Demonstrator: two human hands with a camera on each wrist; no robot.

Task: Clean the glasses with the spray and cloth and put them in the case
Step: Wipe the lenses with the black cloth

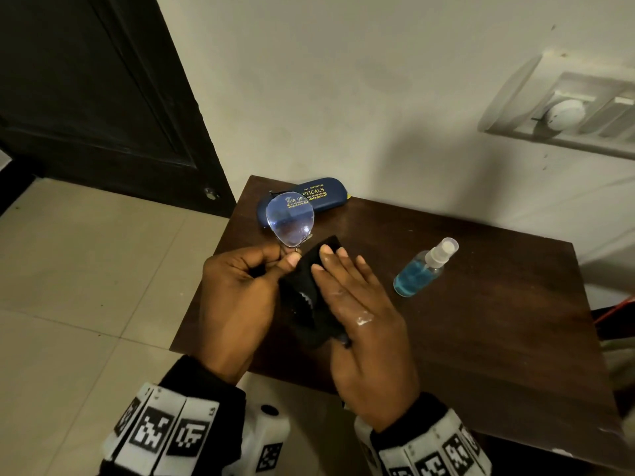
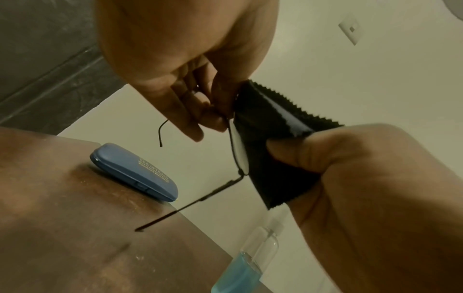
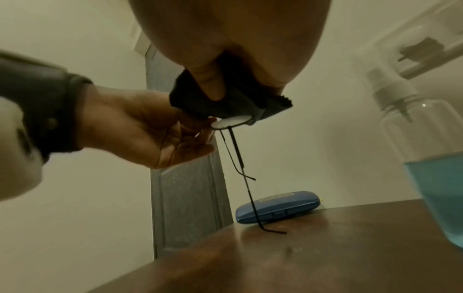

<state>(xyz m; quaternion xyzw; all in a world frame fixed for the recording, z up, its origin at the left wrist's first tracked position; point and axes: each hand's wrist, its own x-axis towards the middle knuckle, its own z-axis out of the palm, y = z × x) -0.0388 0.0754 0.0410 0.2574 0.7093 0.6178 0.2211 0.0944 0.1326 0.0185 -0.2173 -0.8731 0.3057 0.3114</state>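
A: Black, zigzag-edged cloth (image 1: 311,269) — where is it?

B: Your right hand (image 1: 360,304) pinches it over one lens; your left hand (image 1: 237,290) grips the thin wire-framed glasses (image 1: 290,218), frame centre, above the brown wooden tabletop (image 1: 481,338).

The case (image 1: 302,198) lies at the bench's (image 1: 481,338) far left corner and the spray (image 1: 424,267) stands mid-bench toward the right, with bare bench between them and along the near right side.
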